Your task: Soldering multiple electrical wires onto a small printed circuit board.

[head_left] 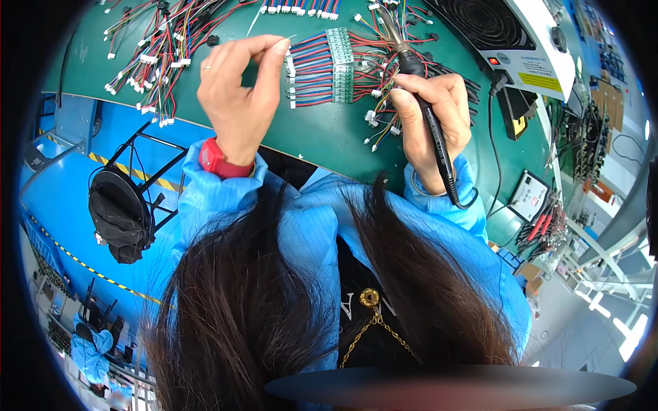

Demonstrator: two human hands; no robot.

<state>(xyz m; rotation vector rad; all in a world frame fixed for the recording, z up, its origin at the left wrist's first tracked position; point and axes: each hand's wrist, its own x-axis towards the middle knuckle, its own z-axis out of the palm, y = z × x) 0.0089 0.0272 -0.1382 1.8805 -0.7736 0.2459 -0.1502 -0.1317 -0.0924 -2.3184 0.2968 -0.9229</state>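
My left hand (238, 92), with a red watch at its wrist, is closed in a pinch on a thin, pale solder wire (292, 37). My right hand (439, 113) grips the black handle of a soldering iron (412, 64), whose metal tip points up and away. Between the hands lie small green circuit boards (342, 83) side by side in a row. Red, blue and black leads with white plugs (293, 92) run left from them, and more thin leads spread to their right, partly behind the iron and my right hand.
Bundles of wires with white connectors (147, 61) lie at the far left of the green table (301, 140). A white fan unit (541, 41) stands far right, near a black cord (492, 137). Red-handled tools (541, 226) lie at right. A black stool (120, 205) is on the blue floor.
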